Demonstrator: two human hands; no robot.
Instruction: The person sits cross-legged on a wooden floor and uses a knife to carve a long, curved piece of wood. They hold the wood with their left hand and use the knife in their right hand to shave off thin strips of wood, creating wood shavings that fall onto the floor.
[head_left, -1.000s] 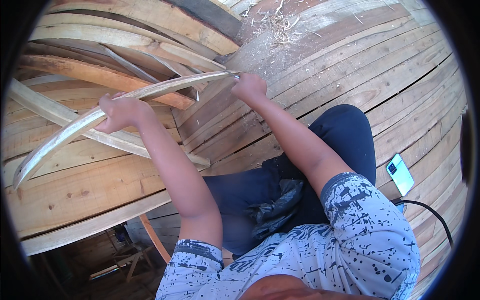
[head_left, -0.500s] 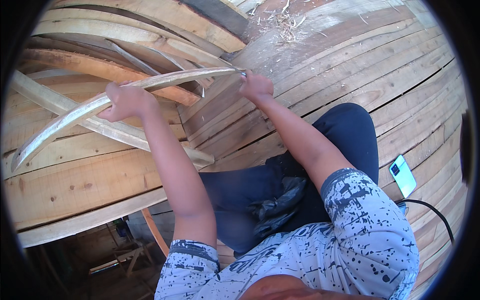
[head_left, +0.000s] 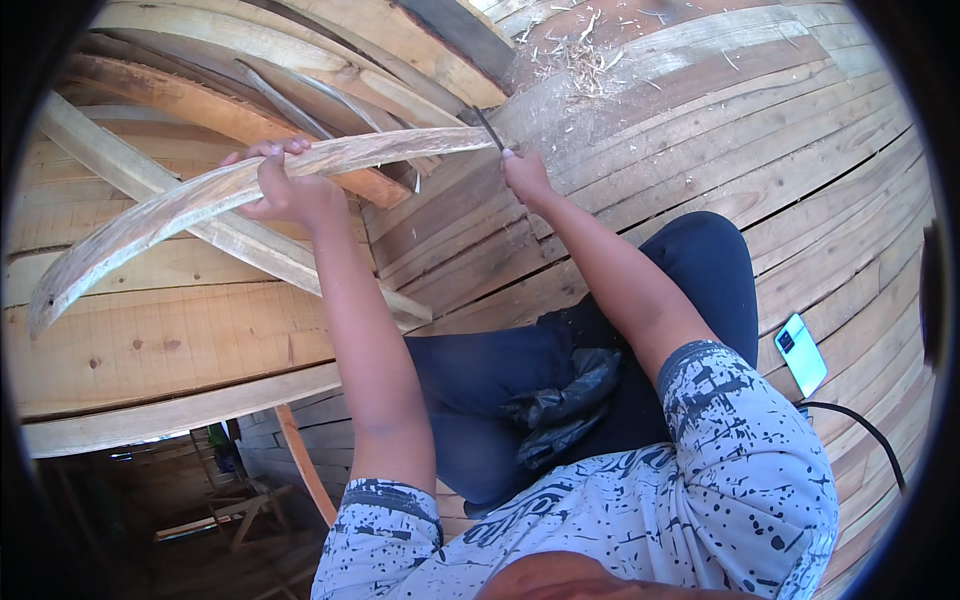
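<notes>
A long curved piece of wood (head_left: 150,215) reaches from the far left toward the middle, its broad rough face turned up. My left hand (head_left: 298,193) grips it around the middle, thumb on the near side and fingertips over the far edge. At its right end, my right hand (head_left: 526,180) is closed on the lower end of a thin dark blade-like tool (head_left: 486,128). That tool stands slantwise beside the wood's tip; whether the two touch I cannot tell. My fist hides its handle, so its exact kind is unclear.
Several curved planks (head_left: 280,60) lie stacked at the upper left, with a straight beam (head_left: 130,165) crossing beneath the held wood. Wood shavings (head_left: 595,65) litter the plank floor (head_left: 830,150). To the right lie a light blue phone (head_left: 802,362) and a black cable (head_left: 865,420).
The curved wood has been rolled so its broad face shows, and it sits slightly further right. My right hand has moved a little right, and the tool's blade now points up and away.
</notes>
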